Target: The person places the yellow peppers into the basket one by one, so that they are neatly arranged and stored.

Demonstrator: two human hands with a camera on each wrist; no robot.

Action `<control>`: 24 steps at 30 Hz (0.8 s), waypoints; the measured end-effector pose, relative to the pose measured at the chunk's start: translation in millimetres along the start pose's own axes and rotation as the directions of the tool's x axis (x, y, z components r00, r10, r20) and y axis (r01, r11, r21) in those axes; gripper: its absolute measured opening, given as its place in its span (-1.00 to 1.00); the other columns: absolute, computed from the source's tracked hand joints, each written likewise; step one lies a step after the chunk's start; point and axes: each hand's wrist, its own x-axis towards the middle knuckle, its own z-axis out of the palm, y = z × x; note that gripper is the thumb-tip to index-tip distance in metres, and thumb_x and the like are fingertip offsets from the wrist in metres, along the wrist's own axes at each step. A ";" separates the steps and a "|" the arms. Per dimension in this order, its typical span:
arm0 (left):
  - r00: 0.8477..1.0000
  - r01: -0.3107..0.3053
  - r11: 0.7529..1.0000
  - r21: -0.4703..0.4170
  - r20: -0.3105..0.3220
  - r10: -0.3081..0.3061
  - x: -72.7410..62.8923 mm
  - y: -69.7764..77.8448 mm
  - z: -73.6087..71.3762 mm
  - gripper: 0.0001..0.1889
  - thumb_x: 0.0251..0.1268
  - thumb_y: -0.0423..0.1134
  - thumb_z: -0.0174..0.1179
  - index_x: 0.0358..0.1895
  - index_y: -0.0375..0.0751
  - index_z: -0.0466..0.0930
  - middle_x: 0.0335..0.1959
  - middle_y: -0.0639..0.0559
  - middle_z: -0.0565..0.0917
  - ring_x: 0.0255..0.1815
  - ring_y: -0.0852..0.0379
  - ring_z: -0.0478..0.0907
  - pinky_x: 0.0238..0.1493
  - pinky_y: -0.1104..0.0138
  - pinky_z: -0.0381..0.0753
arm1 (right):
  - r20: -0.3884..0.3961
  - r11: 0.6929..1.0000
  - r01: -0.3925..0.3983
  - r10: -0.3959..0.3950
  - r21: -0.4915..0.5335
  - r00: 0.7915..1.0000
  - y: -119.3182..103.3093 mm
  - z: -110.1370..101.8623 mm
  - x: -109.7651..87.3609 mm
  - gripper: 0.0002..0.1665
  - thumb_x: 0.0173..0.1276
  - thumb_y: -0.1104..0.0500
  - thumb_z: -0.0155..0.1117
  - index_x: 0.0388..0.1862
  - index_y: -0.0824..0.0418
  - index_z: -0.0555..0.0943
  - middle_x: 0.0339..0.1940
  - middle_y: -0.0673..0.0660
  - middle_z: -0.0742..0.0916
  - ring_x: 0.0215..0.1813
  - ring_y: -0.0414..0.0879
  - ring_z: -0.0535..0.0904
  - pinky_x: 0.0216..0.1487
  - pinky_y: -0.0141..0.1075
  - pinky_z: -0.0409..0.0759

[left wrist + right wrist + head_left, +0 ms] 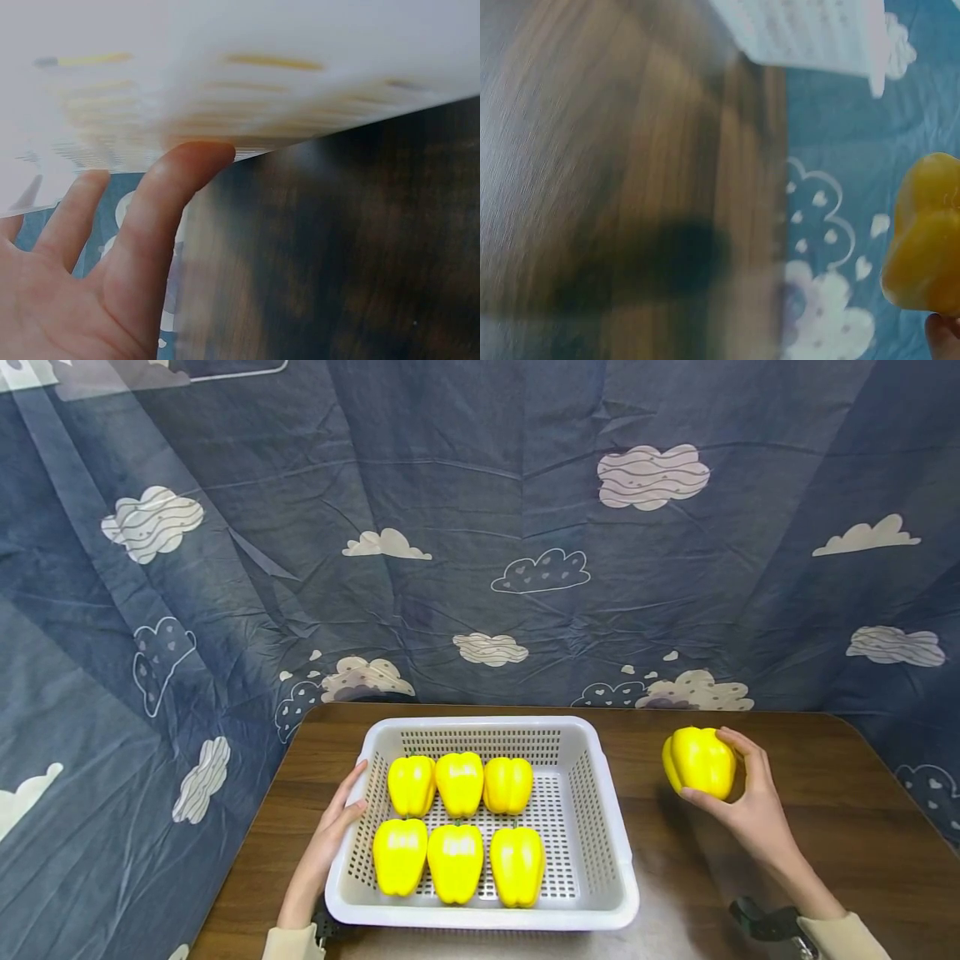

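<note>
A white plastic basket (603,827) with slotted walls stands on the table, holding several yellow bell peppers (459,864) in two rows toward its left side. My left hand (327,831) rests against the basket's left side, fingers fairly straight; in the left wrist view its thumb (180,176) touches the slotted wall. Off to the right of the basket, my right hand (753,810) grips another yellow bell pepper (697,764) between thumb and fingers. The right wrist view catches this pepper (930,240) at its right edge, with only a fingertip of the hand showing below it.
The brown wooden table (652,893) carries the basket, and its back edge meets a dark blue curtain (450,577) printed with clouds. Dark straps (765,920) sit at the wrists. The basket's right part shows bare slotted floor.
</note>
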 end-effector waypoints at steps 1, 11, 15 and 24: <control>1.000 -0.001 1.000 0.003 -0.002 0.001 0.2 -0.2 0.0 -0.42 0.49 -0.27 -0.19 0.52 0.01 -0.06 0.52 -0.18 -0.09 0.40 -0.35 0.04 0.20 -0.20 0.23 | 0.004 1.000 0.007 -0.007 0.004 1.000 -3.4 1.0 -0.1 0.09 -0.06 0.36 0.52 0.45 0.17 0.17 0.39 0.14 0.25 0.30 -0.30 0.14 0.13 -0.54 0.06; 1.000 -0.007 1.000 -0.002 0.003 0.007 -0.4 0.9 0.6 -0.42 0.49 -0.27 -0.19 0.52 -0.01 -0.07 0.52 -0.19 -0.10 0.40 -0.36 0.04 0.19 -0.20 0.24 | 0.088 1.000 0.018 -0.020 0.020 0.996 -40.8 11.9 -4.7 0.06 -0.04 0.32 0.50 0.44 0.11 0.19 0.39 0.15 0.21 0.25 -0.11 0.15 0.11 -0.23 0.18; 1.000 -0.001 1.000 -0.010 0.004 0.001 -0.5 1.2 0.5 -0.42 0.50 -0.27 -0.19 0.52 0.02 -0.06 0.52 -0.16 -0.10 0.41 -0.34 0.04 0.20 -0.20 0.23 | 0.123 0.998 0.017 -0.024 0.062 0.992 -53.3 18.4 -6.9 0.06 -0.03 0.31 0.49 0.44 0.09 0.18 0.46 0.09 0.19 0.32 -0.11 0.14 0.19 -0.07 0.19; 1.000 0.019 1.000 -0.011 0.008 -0.019 -1.7 1.8 -0.4 -0.42 0.50 -0.23 -0.19 0.52 0.07 -0.06 0.53 -0.13 -0.11 0.42 -0.34 0.03 0.21 -0.19 0.23 | 0.156 0.991 0.049 -0.068 0.121 0.985 -69.6 36.5 -10.0 0.08 -0.05 0.33 0.51 0.44 0.08 0.17 0.39 0.05 0.28 0.26 -0.29 0.18 0.12 -0.52 0.13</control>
